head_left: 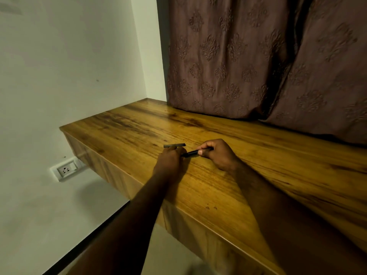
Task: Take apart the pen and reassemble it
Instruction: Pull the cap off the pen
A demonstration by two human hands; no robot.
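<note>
Two bare forearms reach in from the near edge of my view and meet over the front of a glossy, yellow-brown wooden worktop [258, 175]. The right hand [218, 155] is curled round a slim black plastic pen [191, 153], thumb pressed on top, holding the barrel low over the wood with its free end pointing left. The left hand [170, 158] shows me only its back, fingers folded under against that free end. Whether they actually pinch it I cannot tell.

Just beyond the left knuckles is a short dark grey bar [174, 145], probably a part already off the pen. I cannot see whether it is held or lying on the wood.

I judge the pen to be light, stiff and smooth, so it is likely to roll on the polished surface and to twist in a loose grip. The barrel's middle looks the safest place to hold, with a fingertip pinch close to the joint for pulling or unscrewing. Any thin inner refill would bend easily and should come out straight.

Farther back, a mauve curtain with an embossed floral pattern [238, 56] hangs down to the worktop's rear edge. On the left, a pale wall [59, 76] carries a white socket plate [65, 169].
</note>
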